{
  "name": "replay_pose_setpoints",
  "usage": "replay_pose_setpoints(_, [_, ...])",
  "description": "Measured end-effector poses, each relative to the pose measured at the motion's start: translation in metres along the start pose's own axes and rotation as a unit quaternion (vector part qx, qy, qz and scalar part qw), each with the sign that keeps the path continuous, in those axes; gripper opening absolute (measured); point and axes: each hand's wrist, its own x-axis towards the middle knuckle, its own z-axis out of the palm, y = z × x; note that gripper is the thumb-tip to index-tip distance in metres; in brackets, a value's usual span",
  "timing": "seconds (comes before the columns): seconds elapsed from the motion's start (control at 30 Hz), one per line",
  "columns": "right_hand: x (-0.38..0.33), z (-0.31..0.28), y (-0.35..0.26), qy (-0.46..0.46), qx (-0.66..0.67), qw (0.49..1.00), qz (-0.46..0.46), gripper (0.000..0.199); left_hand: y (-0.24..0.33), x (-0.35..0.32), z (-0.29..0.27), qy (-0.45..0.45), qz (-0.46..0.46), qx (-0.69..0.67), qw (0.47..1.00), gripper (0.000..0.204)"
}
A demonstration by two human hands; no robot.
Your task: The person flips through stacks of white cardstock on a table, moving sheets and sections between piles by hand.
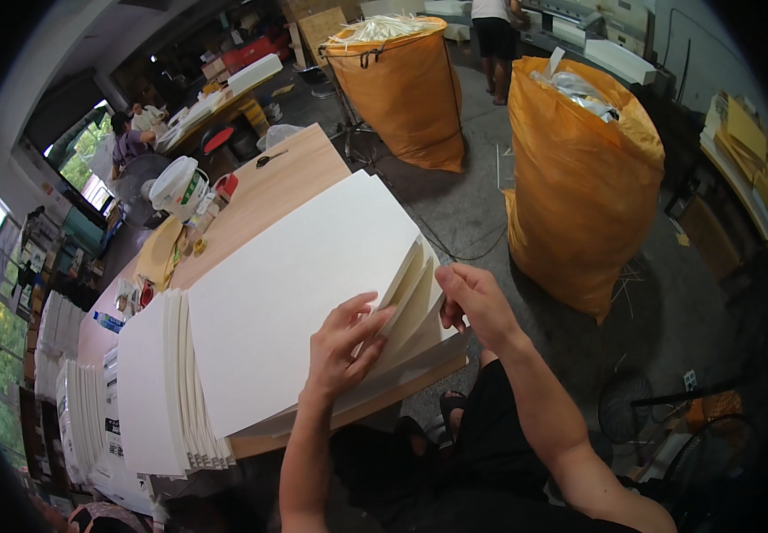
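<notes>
A stack of large white sheets [304, 275] lies on the wooden table in front of me, with its near right edges fanned apart. My left hand [346, 345] rests at the near edge of the top sheet, fingers spread and fingertips by the gaps between the sheets. At the right corner, the fingers of my right hand [477, 305] are curled and pinched on the edge of a lower white sheet [427, 311]. The curled fingers partly hide the pinched edge. To the left, another fanned stack of white sheets [148, 391] lies along the table.
The table [313, 160] holds a white bucket [178, 188], a black-handled tool [270, 159] and tape rolls. Two big orange sacks [584, 186] stand on the floor to the right, one full of pale strips. Other people [493, 44] are farther back. A pedestal-like round object [626, 404] sits lower right.
</notes>
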Motion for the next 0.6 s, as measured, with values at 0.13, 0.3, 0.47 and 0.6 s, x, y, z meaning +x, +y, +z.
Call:
replay_pose_setpoints(0.13, [0.003, 0.007, 0.021, 0.097, -0.317, 0.923, -0.194, 0.035, 0.011, 0.000, 0.009, 0.050, 0.007, 0.014, 0.999, 0.048])
replay_pose_setpoints(0.3, [0.003, 0.003, 0.005, 0.011, 0.016, 1.000, 0.007, 0.031, 0.010, -0.003, 0.007, 0.031, 0.026, 0.067, 0.997, 0.044])
replay_pose_setpoints(0.47, [0.006, 0.003, 0.016, 0.001, 0.123, 0.992, 0.011, 0.031, 0.016, 0.002, 0.001, 0.004, 0.037, 0.069, 0.997, 0.041])
replay_pose_setpoints(0.6, [0.006, 0.005, 0.014, 0.005, 0.125, 0.992, 0.010, 0.032, 0.013, 0.002, 0.003, 0.021, 0.029, 0.029, 0.999, 0.054])
